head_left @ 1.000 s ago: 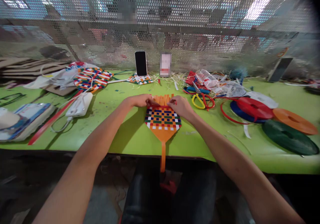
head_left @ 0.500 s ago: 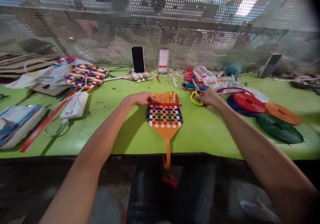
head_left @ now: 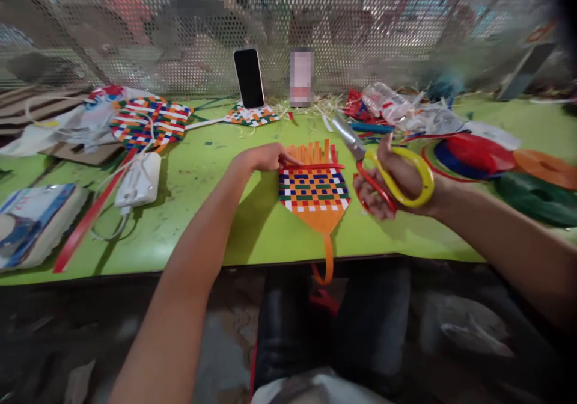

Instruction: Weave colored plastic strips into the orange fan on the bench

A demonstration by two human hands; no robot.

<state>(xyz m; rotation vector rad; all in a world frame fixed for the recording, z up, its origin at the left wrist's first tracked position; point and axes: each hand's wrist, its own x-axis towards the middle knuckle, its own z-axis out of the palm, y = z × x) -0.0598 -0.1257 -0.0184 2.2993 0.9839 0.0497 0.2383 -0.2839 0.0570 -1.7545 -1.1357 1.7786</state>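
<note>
A woven fan-shaped piece (head_left: 314,189) of coloured strips lies flat before me, with loose orange strip ends at its far edge and an orange tail hanging over the table's front. Along its far side runs a red strip (head_left: 315,166). My left hand (head_left: 269,156) holds the piece at its far left corner, fingers pressed on the red strip's end; some fingertips are hidden. To the right, my right hand (head_left: 383,178) is raised with the scissors (head_left: 417,178) in it, fingers through the red and yellow handles. The blades point up and left, away from the strips.
At the right lie rolls of red, orange and green strip (head_left: 536,196), with plastic scraps (head_left: 419,115) behind them. Two phones stand at the back, one black (head_left: 249,79). On the left are another woven fan (head_left: 153,121), a white power strip (head_left: 139,178) and a packet (head_left: 38,223).
My right hand has lifted the scissors from beside the scraps and brought them nearer, larger in view. My left hand stays on the woven piece. The whole view has shifted.
</note>
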